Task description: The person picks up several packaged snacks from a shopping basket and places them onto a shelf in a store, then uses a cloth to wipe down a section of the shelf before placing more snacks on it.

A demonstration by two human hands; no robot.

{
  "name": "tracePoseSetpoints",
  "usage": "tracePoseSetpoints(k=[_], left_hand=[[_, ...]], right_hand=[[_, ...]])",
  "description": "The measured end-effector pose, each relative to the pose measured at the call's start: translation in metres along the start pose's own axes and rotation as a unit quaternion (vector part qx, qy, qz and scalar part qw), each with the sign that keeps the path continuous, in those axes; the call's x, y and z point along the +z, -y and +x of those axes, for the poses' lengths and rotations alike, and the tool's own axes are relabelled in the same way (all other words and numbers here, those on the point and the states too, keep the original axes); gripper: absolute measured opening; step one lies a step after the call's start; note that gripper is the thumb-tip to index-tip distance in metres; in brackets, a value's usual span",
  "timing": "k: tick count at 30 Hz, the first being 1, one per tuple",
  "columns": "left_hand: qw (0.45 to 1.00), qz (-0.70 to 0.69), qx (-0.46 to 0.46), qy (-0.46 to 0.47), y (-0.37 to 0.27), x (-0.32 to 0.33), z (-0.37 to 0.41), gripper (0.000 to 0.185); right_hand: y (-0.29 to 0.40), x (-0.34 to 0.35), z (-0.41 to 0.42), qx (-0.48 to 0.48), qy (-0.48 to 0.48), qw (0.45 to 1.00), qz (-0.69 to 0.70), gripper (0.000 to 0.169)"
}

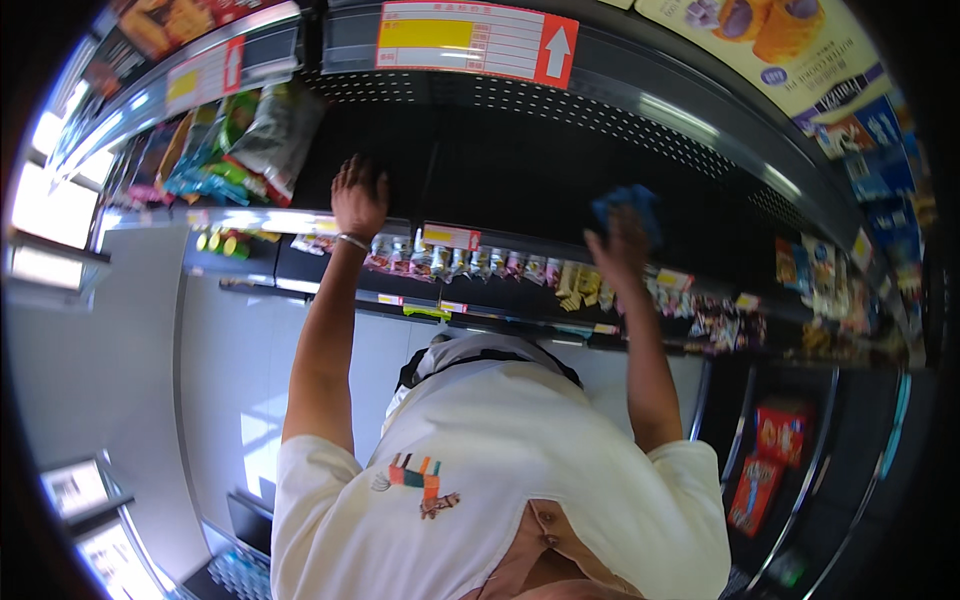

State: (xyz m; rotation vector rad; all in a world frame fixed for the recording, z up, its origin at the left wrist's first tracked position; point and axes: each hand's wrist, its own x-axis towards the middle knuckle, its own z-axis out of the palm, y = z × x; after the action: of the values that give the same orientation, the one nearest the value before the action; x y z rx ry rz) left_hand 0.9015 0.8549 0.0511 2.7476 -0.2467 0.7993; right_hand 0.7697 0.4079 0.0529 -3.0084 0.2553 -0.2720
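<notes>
My left hand (361,196) lies palm down on the black shelf board (480,157), close to its front edge, fingers spread and holding nothing. A thin bracelet (352,241) circles that wrist. Farther right, my right hand (624,244) is on a blue cloth (634,208) over the same shelf; both are blurred, and the fingers partly hide the cloth. To the left of my left hand stand several snack bags (279,139), silver, green and blue. A price tag (450,237) sits on the shelf's front edge between my arms.
Overhead runs an upper shelf edge with a large price tag (476,37). Small wrapped packets (480,262) line the shelf below. More packets (825,274) stand at the right end. Red boxes (756,495) lie on a shelf at lower right. Pale floor (247,345) shows below left.
</notes>
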Motion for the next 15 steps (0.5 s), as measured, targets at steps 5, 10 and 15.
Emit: tracePoseSetpoints(k=[5,10,15], left_hand=[[1.0,-0.021,0.003,0.017,-0.003,-0.003,0.004,0.05],[1.0,-0.012,0.0,0.022,-0.002,-0.007,0.002,0.047],[0.999,-0.007,-0.006,0.032,-0.001,-0.005,0.0,0.048]], right_hand=[[0.173,-0.009,0.008,-0.127,0.043,0.99,0.051,0.074],[0.21,0.008,0.025,-0.149,0.007,0.983,0.106,0.067],[0.103,-0.007,0.04,0.028,0.006,0.999,-0.019,0.064]])
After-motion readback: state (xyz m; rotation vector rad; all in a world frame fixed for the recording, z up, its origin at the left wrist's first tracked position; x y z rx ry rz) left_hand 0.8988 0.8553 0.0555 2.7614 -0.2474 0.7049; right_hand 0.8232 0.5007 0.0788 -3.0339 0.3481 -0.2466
